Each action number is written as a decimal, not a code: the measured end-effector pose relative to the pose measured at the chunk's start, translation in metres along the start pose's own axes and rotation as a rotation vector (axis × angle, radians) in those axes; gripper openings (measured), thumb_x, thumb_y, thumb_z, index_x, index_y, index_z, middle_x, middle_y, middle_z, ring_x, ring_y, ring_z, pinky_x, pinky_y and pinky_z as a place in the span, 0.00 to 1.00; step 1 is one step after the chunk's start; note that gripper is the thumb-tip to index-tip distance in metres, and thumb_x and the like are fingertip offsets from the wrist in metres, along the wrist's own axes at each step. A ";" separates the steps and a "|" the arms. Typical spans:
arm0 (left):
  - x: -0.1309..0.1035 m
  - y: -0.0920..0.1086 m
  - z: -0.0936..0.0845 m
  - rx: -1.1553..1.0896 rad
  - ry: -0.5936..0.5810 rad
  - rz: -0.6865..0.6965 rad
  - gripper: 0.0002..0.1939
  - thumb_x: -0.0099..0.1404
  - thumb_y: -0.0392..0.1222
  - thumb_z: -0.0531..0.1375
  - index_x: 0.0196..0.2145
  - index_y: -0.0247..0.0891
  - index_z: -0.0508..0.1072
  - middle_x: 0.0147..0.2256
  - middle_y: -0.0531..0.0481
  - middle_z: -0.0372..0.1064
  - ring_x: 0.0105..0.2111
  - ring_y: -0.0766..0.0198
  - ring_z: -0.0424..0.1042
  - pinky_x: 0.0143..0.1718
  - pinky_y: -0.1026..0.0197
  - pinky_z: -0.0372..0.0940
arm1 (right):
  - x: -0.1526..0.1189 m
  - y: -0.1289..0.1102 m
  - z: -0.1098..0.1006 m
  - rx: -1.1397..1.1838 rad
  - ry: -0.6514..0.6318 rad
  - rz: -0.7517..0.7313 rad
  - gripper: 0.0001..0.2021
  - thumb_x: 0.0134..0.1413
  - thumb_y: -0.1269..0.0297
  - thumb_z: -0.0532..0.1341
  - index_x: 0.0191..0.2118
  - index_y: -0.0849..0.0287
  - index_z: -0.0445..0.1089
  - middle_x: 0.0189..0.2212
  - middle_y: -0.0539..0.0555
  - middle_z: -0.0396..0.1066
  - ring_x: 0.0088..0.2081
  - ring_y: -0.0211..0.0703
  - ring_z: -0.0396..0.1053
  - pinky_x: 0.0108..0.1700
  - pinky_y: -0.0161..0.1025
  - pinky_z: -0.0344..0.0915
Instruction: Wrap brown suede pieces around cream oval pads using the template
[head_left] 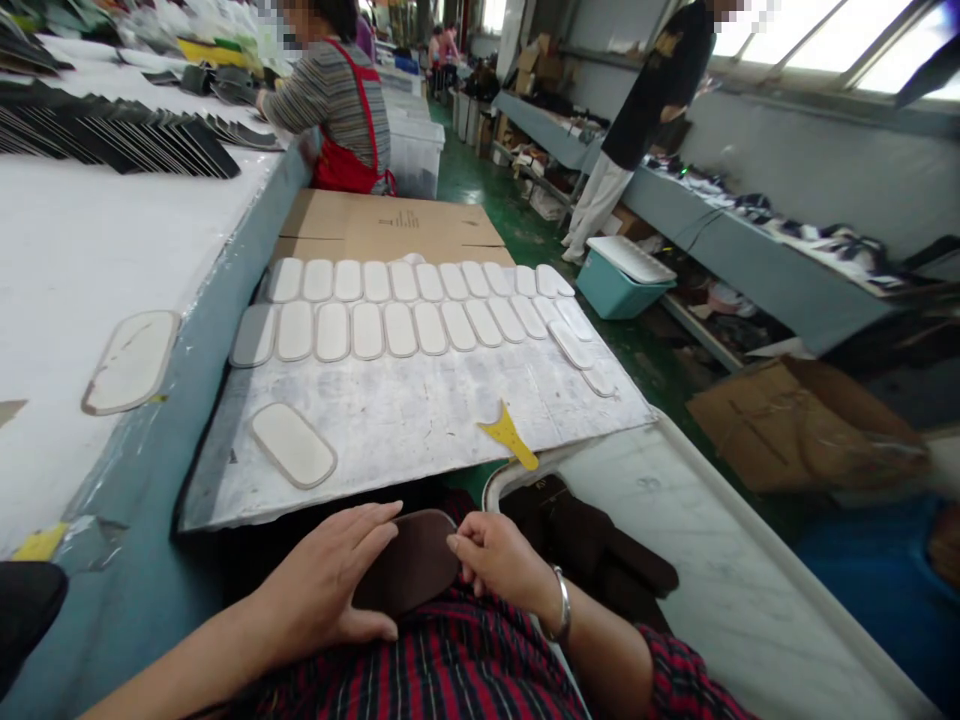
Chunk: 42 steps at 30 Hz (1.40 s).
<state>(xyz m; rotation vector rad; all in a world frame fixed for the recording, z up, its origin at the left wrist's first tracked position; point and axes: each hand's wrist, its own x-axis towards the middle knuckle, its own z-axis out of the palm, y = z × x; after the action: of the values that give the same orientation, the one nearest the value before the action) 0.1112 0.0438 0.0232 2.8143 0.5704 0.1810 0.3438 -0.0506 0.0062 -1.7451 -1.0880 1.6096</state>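
A dark brown oval piece (417, 562) lies over my lap between my hands. My left hand (330, 580) rests on its left side, thumb below and fingers along the top, holding it. The fingers of my right hand (495, 560) are pinched at its right edge. Ahead, a grey-white board (420, 400) bears two rows of white oval pieces (367, 331). One single white oval (293, 445) sits near the board's left front, and a yellow tool (510, 436) is by its front edge. Several dark brown pieces (592, 545) are piled to the right of my right hand.
At the left, a white table (97, 240) holds a row of dark pieces (120, 130) and another white oval (133, 360). A person in a red apron (337, 110) works beyond. Another person (637, 110) stands near a turquoise bin (619, 285). A cardboard box (802, 420) is at the right.
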 end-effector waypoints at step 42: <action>0.022 0.050 0.024 -0.076 0.007 -0.225 0.25 0.50 0.48 0.64 0.44 0.38 0.64 0.55 0.39 0.59 0.55 0.49 0.58 0.57 0.40 0.48 | 0.000 0.007 -0.011 0.037 -0.020 -0.033 0.10 0.54 0.60 0.56 0.28 0.61 0.63 0.14 0.44 0.62 0.12 0.28 0.57 0.13 0.25 0.50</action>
<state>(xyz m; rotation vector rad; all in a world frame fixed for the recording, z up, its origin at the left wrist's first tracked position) 0.1538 0.0022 0.0154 2.6519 0.8566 0.1647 0.3557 -0.0528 0.0017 -1.6819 -1.0839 1.6199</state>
